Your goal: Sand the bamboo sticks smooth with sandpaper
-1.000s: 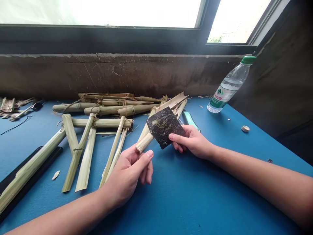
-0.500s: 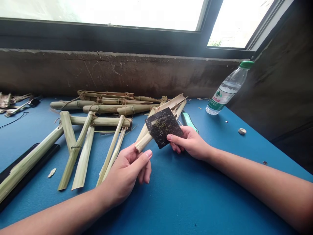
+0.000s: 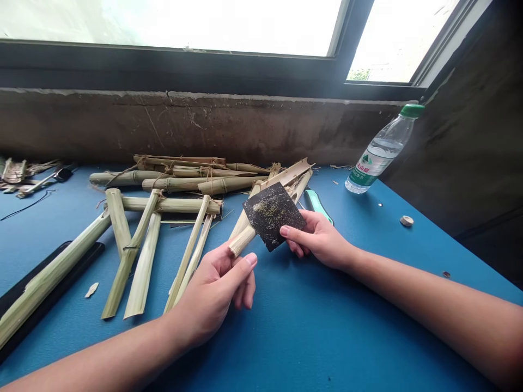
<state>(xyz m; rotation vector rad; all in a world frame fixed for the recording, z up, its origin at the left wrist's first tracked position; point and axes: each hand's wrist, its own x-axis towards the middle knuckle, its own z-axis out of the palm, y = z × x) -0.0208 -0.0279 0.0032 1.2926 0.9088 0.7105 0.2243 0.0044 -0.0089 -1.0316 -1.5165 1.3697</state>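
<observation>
Curling around the near end of a split bamboo stick [image 3: 242,238], the left hand [image 3: 216,288] grips it between thumb and bent fingers, forearm low over the blue table [image 3: 327,326]; the right hand [image 3: 318,237] pinches a dark sandpaper square [image 3: 273,215] by its corner, thumb on top, laying it against the stick; both lie well left of the water bottle [image 3: 378,152].

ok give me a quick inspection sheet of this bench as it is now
surface: blue tabletop, small chips scattered.
job's things: bamboo strip with dusty black sandpaper laid over it.
clutter: tied bamboo pieces, water bottle, green-handled tool, small roll, black board.
hands: left hand pinches the strip; right hand holds the sandpaper.
cables: thin dark cord, far left.
surroundings: window, concrete sill.
</observation>
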